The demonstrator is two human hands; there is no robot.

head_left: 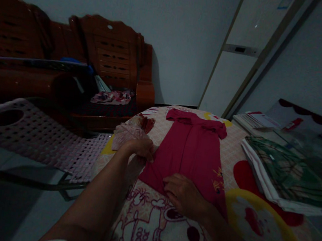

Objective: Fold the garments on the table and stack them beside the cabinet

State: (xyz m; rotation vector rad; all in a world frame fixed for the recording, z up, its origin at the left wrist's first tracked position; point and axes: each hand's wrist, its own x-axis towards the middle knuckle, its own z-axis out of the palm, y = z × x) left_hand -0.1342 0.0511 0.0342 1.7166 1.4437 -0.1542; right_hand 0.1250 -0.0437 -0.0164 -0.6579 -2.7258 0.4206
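A magenta garment [192, 152], perhaps a shirt, lies spread on a patterned blanket [143, 213], its sleeves folded across the far end. Yellow embroidery marks its lower right part. At the garment's left edge my left hand [142, 148] is closed, thumb and fingers pinching the fabric. My right hand [183, 194] rests on the near hem with its fingers stretched over the cloth; its thumb is hidden. Just beyond my left hand sits a crumpled pale pink cloth [126, 133] with a reddish-brown piece [148, 124] beside it.
To the right lies a folded green plaid cloth [288, 165] on white fabric, near a glass-topped surface with papers [259, 119]. A woven chair [57, 138] stands at left. Behind are a wooden sofa [113, 55] and a tall white cabinet-like unit [228, 78].
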